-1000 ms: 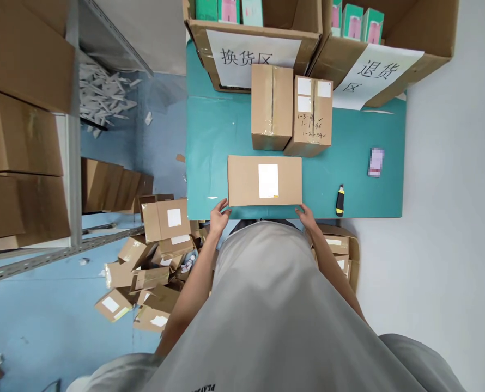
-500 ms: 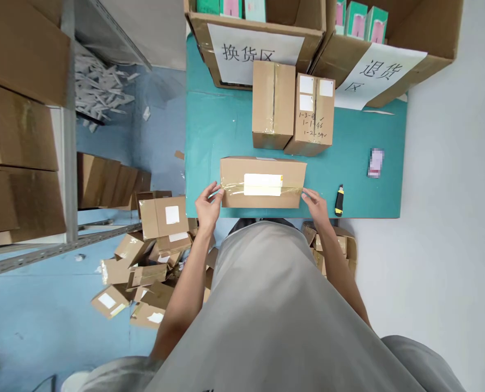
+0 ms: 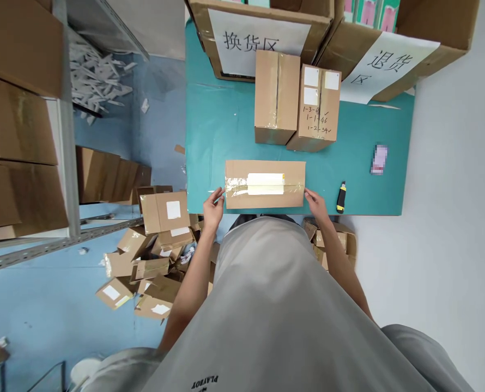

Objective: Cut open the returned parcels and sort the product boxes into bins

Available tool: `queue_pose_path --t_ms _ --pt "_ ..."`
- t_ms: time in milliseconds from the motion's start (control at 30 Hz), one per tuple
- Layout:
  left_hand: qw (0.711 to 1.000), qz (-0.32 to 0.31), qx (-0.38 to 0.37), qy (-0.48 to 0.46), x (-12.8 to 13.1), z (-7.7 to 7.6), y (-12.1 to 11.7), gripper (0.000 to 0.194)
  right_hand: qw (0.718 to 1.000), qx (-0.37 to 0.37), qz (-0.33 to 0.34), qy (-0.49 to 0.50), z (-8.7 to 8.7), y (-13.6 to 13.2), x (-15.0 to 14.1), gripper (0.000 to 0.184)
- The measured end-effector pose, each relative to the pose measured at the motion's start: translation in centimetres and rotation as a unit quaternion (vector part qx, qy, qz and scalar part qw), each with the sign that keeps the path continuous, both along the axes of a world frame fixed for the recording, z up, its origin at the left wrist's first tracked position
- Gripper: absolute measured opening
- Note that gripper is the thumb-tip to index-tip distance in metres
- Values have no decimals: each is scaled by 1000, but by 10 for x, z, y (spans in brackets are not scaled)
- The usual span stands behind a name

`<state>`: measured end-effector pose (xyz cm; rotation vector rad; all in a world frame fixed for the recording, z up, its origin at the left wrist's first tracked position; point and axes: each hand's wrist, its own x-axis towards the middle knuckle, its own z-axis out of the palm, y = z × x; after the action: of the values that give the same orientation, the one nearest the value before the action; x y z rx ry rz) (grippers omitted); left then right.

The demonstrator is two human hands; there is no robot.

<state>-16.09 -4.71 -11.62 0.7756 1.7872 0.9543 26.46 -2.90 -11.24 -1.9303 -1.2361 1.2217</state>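
Note:
A taped cardboard box (image 3: 267, 201) lies lengthwise near the table's front edge, its label and clear tape facing up. At its left end, my left hand (image 3: 213, 209) has thumb and fingertips against the side. The fingertips of my right hand (image 3: 316, 204) press at the opposite end, so the box sits gripped between both hands. To the right of my right hand lies a yellow and black utility knife (image 3: 341, 198). The undersides of the fingers and the box's lower faces are hidden.
Two closed cartons (image 3: 277, 92) stand behind on the green table (image 3: 213, 125). Further back are large open boxes with paper signs (image 3: 259, 41). A blurred pinkish item (image 3: 379, 159) lies at the right. Used boxes (image 3: 152, 269) are heaped on the floor, left, beside a shelf (image 3: 66, 163).
The box has turned from a tilt, with its back face showing, to nearly square-on from above. My left hand has shifted slightly right with it. The view has moved a little.

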Motion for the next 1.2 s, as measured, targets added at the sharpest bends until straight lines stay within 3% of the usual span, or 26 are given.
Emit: queue_pose_path --t_ms 233,433,533,633,767,933,1033,1200 --pt "994 -83 -72 -1 6 -24 -6 56 998 -63 24 -12 -28 -14 -5 61" --pt "991 -90 -98 19 19 -34 -5 56 995 -87 42 -6 -32 -18 -28 43" --pt "991 -89 -95 24 18 -31 -2 47 995 -84 49 -4 -25 -17 -32 37" --pt "993 -89 -74 25 14 -22 0 44 996 -78 53 -4 -17 -12 -29 43" --pt "995 -95 -24 19 10 -2 4 43 997 -59 50 -7 -4 -2 -17 58" --pt "998 -51 17 21 7 21 18 39 999 19 46 5 10 11 -12 65" --pt "998 -45 9 34 5 23 27 39 999 27 47 -4 11 16 -16 66" --pt "999 -43 -17 25 5 9 24 40 1000 5 28 -9 -4 16 -20 72"
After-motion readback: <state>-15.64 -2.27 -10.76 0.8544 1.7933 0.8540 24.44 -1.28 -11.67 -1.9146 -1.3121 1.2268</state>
